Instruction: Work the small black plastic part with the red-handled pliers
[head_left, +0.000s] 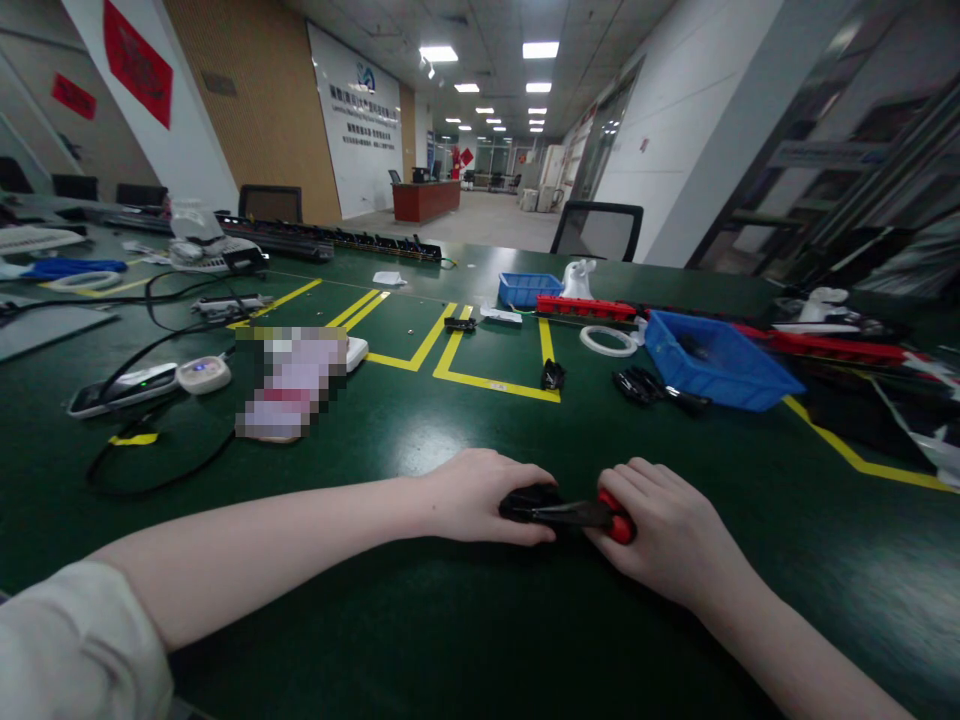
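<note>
Near the front middle of the green table, my left hand (487, 497) is wrapped round a black bundle (529, 503). To its right, my right hand (660, 520) is closed on the red handle of a tool (619, 520). A dark, shiny strip reaches between the two hands; whether it belongs to the tool or to the bundle I cannot tell. Beyond my hands, a small black bundle (553, 375) lies at a yellow tape corner, and several more black bundles (637, 385) lie beside a blue bin.
The blue bin (724, 375) stands at right, a tape roll (607, 341) beside it. A smaller blue basket (529, 290) is farther back. At left lie a blurred-out phone (289, 395), a white round device (203, 375) and black cables (161, 490). Red strips (585, 308) cross the back right.
</note>
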